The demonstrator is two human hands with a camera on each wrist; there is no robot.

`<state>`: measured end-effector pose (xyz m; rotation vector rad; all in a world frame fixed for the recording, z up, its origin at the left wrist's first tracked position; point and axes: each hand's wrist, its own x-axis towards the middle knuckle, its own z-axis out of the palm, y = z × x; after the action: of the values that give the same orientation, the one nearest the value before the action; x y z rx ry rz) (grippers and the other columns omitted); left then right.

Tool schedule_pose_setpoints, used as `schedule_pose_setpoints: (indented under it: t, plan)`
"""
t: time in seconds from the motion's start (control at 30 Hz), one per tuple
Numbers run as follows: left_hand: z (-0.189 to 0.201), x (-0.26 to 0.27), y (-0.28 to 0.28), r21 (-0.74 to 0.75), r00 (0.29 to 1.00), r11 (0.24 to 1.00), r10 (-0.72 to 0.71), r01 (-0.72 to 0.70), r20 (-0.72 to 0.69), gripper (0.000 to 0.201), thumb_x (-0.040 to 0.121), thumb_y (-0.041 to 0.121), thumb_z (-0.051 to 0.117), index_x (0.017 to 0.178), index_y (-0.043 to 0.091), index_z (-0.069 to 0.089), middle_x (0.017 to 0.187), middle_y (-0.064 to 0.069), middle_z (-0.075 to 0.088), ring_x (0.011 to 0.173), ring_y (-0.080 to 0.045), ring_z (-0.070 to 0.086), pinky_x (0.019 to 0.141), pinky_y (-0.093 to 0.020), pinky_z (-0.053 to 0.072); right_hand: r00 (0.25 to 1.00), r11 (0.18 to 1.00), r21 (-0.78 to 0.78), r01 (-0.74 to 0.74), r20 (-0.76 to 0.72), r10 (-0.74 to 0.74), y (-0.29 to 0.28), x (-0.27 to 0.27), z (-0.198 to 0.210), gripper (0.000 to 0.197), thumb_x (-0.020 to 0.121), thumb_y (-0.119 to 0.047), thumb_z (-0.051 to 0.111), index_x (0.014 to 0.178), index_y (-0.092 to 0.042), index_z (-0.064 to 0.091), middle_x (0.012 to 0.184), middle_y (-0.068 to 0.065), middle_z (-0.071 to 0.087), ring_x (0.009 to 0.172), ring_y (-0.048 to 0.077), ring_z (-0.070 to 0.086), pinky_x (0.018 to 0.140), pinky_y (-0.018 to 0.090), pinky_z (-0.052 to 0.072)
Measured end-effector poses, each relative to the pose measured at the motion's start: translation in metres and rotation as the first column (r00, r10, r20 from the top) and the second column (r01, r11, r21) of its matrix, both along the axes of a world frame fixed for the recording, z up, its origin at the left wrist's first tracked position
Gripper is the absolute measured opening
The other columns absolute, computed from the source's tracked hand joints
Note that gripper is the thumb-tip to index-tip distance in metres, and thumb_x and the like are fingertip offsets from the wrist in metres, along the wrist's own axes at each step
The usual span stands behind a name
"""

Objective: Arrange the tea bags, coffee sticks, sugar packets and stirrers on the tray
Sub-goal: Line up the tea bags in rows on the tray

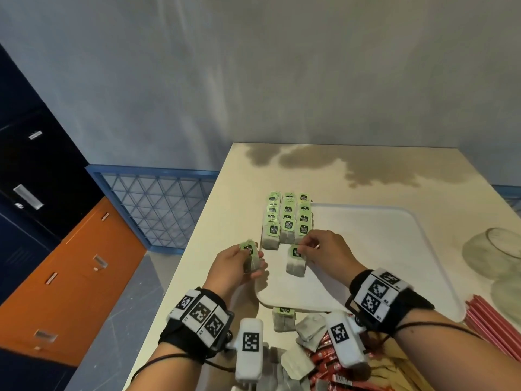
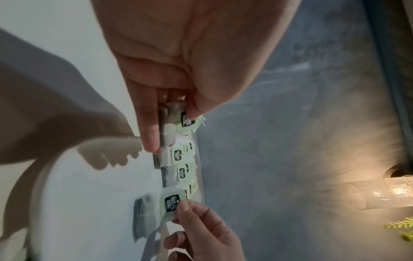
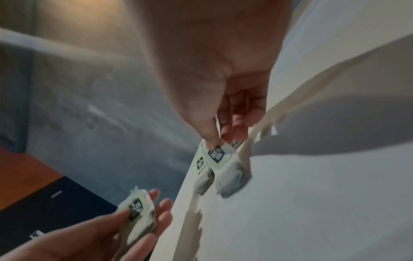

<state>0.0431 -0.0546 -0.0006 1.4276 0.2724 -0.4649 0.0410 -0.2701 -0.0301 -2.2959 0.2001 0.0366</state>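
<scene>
Cream tabletop carries a white tray (image 1: 394,277) with tea bag rows (image 1: 287,221). Right hand (image 1: 324,252) pinches a tea bag (image 1: 295,263) by its tag, seemingly extending a row; left hand (image 1: 234,266) clasps spare tea bags (image 1: 250,256), ready to feed.

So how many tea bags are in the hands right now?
2 visible: the right hand pinches one tea bag over the tray; the left hand grips another tea bag beside the tray's left edge. More may be stacked beneath it.
</scene>
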Motion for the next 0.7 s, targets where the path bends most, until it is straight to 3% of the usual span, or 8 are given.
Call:
schedule_pose_setpoints:
  t: [0.17,0.23,0.33,0.47,0.63,0.7]
  plan:
    - [-0.006,0.006,0.006,0.055,0.997,0.998,-0.019,0.015,0.072,0.02,0.102,0.009,0.046,0.105,0.004,0.065,0.089,-0.015,0.068,0.072,-0.019,0.07,0.069,-0.03,0.059,0.998,0.998,-0.05,0.043,0.049,-0.041,0.0,0.024,-0.001,0.008,0.088,-0.021,0.069,0.081,-0.021,0.068,0.081,-0.006,0.066,0.082,0.015,0.061,0.07,0.029,0.045]
    - [-0.007,0.01,0.008,0.074,0.996,0.997,-0.015,0.009,0.085,0.018,0.1,0.007,0.049,0.104,0.007,0.067,0.089,-0.014,0.071,0.068,-0.017,0.072,0.066,-0.03,0.058,0.998,0.997,-0.066,0.032,0.05,-0.029,0.003,0.033,-0.003,0.007,0.088,-0.021,0.068,0.081,-0.021,0.067,0.08,-0.006,0.065,0.081,0.015,0.06,0.067,0.028,0.042]
    - [-0.012,0.016,0.012,0.156,0.992,0.988,-0.012,-0.008,0.128,0.016,0.096,0.004,0.056,0.106,0.008,0.069,0.094,-0.013,0.072,0.071,-0.017,0.069,0.064,-0.029,0.057,0.999,0.996,-0.084,0.029,0.043,-0.025,0.006,0.042,-0.006,0.009,0.089,-0.022,0.068,0.081,-0.024,0.065,0.077,-0.008,0.062,0.077,0.014,0.058,0.065,0.027,0.04]
    - [-0.016,0.024,0.015,0.189,0.989,0.982,-0.022,-0.006,0.146,0.02,0.089,0.001,0.065,0.106,0.01,0.068,0.092,-0.011,0.072,0.075,-0.023,0.065,0.072,-0.038,0.056,0.998,0.996,-0.078,0.054,0.043,-0.05,0.007,0.052,-0.005,0.005,0.088,-0.021,0.068,0.083,-0.021,0.067,0.078,-0.006,0.064,0.077,0.015,0.061,0.067,0.028,0.047]
    - [-0.017,0.029,0.013,0.153,0.989,0.988,0.002,-0.024,0.145,0.03,0.083,0.001,0.073,0.109,0.013,0.066,0.089,-0.01,0.075,0.075,-0.023,0.07,0.068,-0.034,0.059,0.997,0.997,-0.058,0.055,0.055,-0.052,0.009,0.058,-0.003,0.005,0.088,-0.016,0.069,0.084,-0.016,0.068,0.076,-0.006,0.062,0.076,0.013,0.059,0.057,0.009,0.036]
    - [-0.016,0.029,0.012,0.145,0.989,0.989,0.005,-0.027,0.147,0.032,0.081,0.0,0.074,0.11,0.013,0.065,0.085,-0.01,0.075,0.071,-0.02,0.069,0.062,-0.027,0.056,0.994,0.995,-0.062,0.073,0.09,-0.067,0.01,0.055,0.0,0.005,0.087,-0.019,0.071,0.091,-0.016,0.068,0.084,-0.005,0.06,0.081,0.014,0.058,0.061,0.011,0.037]
